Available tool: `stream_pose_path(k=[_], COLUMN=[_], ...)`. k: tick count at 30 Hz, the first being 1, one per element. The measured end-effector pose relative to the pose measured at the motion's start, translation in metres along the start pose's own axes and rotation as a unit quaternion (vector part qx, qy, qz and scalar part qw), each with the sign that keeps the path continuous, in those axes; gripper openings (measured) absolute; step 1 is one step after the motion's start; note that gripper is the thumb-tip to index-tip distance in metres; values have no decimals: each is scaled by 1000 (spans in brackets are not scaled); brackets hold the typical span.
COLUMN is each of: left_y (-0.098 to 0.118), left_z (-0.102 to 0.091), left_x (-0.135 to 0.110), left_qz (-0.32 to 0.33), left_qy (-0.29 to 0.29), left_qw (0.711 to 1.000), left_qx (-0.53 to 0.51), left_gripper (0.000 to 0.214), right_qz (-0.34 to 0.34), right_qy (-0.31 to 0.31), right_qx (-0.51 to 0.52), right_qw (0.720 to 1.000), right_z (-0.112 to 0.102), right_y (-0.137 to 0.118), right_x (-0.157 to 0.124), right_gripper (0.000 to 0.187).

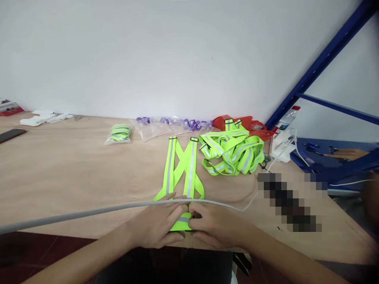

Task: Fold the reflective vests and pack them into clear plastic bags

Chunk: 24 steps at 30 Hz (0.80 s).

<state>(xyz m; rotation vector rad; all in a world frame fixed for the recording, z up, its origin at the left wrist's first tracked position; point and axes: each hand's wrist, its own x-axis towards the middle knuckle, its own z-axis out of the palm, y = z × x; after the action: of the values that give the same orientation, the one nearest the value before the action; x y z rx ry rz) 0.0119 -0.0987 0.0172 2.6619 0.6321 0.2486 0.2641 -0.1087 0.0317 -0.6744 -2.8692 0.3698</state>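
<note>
A neon-yellow reflective vest (190, 169) made of elastic straps with grey stripes lies flat at the table's front edge. Its two long straps run away from me, cross at the back and end in black buckles. My left hand (154, 223) grips the vest's lower band from the left, fingers over it and thumb below. From the right, my right hand (217, 221) has its fingers curled on the same band, close to the left hand. Parts of the band are hidden under both hands. A grey cable (118, 206) passes in front of the hands in view.
A heap of similar neon straps (233, 152) lies right of the vest, before a red bag (254, 126). Behind are clear bags with purple pieces (192, 125) and a bagged neon bundle (120, 133). A bottle (288, 117) and blue frame (319, 67) stand right; a phone (12, 135) lies left.
</note>
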Motion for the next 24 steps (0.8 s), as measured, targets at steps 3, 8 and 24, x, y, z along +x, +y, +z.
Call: stream_pose_path(k=[3,8,24], left_y=[-2,-7,-20], left_z=[1,2,5], left_x=[0,-1,-10], left_qz=[14,30,105], left_qy=[-5,-20,8], left_qw=[1000,998,992], left_qx=[18,55,76], left_gripper=[56,60,53], right_qz=[22,53,116], right_qy=[5,86,168], right_qx=[24,61,-42], right_qw=[999,993,978], right_z=[9,33,47], right_y=[-1,-3,-20], right_x=[-5,-11,-22], right_gripper=[3,12,14])
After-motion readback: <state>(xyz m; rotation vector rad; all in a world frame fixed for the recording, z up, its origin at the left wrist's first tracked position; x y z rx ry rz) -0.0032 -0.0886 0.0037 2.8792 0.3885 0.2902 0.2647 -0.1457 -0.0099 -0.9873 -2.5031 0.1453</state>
